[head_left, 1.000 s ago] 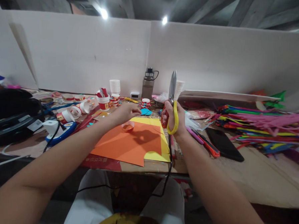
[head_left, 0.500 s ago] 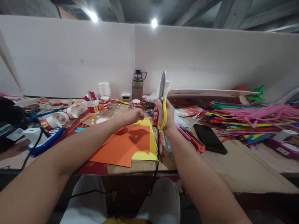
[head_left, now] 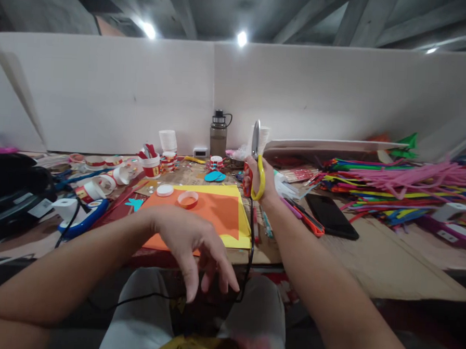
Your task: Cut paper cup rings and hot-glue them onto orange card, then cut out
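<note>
- Part of the cutting is looking finished to us, since blue discs [head_left: 214, 176] are lying overlapped just beyond the sheets and a turquoise cut-out [head_left: 135, 204] is lying to their left
- The orange sheet [head_left: 219, 215] is lying over the yellow sheet [head_left: 242, 239] on the tabletop [head_left: 268, 257], and both are showing broad plain areas, so we are judging that plenty of paper is remaining uncut
- We are missing a view of the orange sheet's near right part, as our own hand is covering it, so we are not telling whether anything is being cut there
- A short paper ring [head_left: 187, 194] is standing on the orange sheet, and a white lid-like disc [head_left: 165, 190] is lying just beside it, at the far left edge of the sheets
- With our right hand [head_left: 268, 180] we are closing our grip around the red and yellow handles of the scissors [head_left: 261, 168], raising them above the right side of the sheets, blades pointing up and seemingly together, touching no paper
- With our left hand [head_left: 192, 240] we are holding nothing visible; its grip is hanging loosely spread, thumb apart and fingertips pointing down, over the near edge of the tabletop and our lap
</note>
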Motion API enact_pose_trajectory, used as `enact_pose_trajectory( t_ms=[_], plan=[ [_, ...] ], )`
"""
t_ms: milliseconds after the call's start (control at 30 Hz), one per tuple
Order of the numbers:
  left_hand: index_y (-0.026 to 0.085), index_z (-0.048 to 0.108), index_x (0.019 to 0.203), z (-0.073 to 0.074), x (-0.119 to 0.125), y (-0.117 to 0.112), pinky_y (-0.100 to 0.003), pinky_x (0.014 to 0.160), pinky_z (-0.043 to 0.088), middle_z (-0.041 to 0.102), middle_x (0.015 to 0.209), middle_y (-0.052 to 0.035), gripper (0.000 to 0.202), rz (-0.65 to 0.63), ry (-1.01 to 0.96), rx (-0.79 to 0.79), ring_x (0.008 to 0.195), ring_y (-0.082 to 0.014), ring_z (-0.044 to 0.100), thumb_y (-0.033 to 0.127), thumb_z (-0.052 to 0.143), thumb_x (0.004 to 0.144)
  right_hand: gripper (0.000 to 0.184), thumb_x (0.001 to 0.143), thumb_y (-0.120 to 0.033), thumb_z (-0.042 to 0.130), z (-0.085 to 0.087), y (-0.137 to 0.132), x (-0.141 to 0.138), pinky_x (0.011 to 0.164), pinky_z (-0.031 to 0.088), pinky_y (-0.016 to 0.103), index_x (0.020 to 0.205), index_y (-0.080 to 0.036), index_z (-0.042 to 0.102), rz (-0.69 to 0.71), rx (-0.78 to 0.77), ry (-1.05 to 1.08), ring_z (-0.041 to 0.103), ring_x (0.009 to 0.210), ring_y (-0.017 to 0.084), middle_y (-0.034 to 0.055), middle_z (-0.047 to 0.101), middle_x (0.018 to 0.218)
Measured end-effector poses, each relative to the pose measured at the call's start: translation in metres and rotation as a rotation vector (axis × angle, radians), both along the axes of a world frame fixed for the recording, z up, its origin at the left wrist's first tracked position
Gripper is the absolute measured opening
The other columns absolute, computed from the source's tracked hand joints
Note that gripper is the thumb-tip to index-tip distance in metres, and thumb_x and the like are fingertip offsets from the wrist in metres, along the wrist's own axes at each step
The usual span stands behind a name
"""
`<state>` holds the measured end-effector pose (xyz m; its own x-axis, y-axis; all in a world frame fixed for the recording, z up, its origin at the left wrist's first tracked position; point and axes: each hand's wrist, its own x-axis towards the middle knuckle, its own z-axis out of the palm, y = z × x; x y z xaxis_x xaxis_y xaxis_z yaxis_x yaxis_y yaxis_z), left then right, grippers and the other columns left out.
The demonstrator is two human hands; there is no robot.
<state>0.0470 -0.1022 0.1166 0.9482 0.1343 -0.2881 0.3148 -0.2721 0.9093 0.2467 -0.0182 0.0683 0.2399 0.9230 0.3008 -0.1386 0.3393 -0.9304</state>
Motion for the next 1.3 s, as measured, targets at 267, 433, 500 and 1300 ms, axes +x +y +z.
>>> enact_pose_trajectory(
  t_ms=[267, 433, 500, 1300],
  plan=[
    [0.018, 0.073, 0.088, -0.045, -0.04, 0.097, -0.031, 0.075, 0.051, 0.074, 0.09, -0.007, 0.02, 0.87, -0.085, 0.903, 0.082, -0.0193, 0.067, 0.032, 0.061, 0.079, 0.04, 0.074, -0.058, 0.066, -0.019, -0.002, -0.008, 0.034, 0.038, 0.017, 0.085, -0.021, 0.057, 0.037, -0.022, -0.283, 0.046, 0.037, 0.007, -0.0069, 0.051, 0.052],
    [0.018, 0.07, 0.1, -0.078, -0.071, 0.125, -0.029, 0.075, 0.048, 0.072, 0.102, -0.0091, 0.033, 0.909, 0.128, 0.969, 0.091, -0.0221, 0.065, 0.035, 0.066, 0.073, 0.035, 0.077, -0.043, 0.063, -0.024, -0.004, -0.01, 0.04, 0.039, 0.018, 0.102, -0.02, 0.062, 0.047, 0.082, -0.377, 0.049, 0.046, 0.009, -0.0058, 0.053, 0.057],
    [0.018, 0.069, 0.1, -0.082, -0.073, 0.123, -0.027, 0.071, 0.047, 0.072, 0.099, -0.0082, 0.037, 0.871, 0.142, 0.951, 0.086, -0.021, 0.065, 0.042, 0.068, 0.073, 0.036, 0.073, -0.035, 0.065, -0.023, -0.006, -0.011, 0.044, 0.04, 0.02, 0.105, -0.02, 0.062, 0.038, 0.113, -0.404, 0.049, 0.05, 0.01, -0.0048, 0.056, 0.061],
    [0.018, 0.056, 0.097, -0.111, -0.046, 0.113, -0.023, 0.048, 0.042, 0.058, 0.072, 0.0024, 0.028, 1.248, -0.309, 0.416, 0.055, -0.0117, 0.052, 0.027, 0.054, 0.07, 0.043, 0.083, -0.035, 0.061, -0.031, -0.032, -0.032, 0.072, 0.048, 0.033, 0.125, -0.026, 0.064, 0.16, 0.06, -0.736, 0.057, 0.076, 0.019, 0.0043, 0.064, 0.087]
  ],
)
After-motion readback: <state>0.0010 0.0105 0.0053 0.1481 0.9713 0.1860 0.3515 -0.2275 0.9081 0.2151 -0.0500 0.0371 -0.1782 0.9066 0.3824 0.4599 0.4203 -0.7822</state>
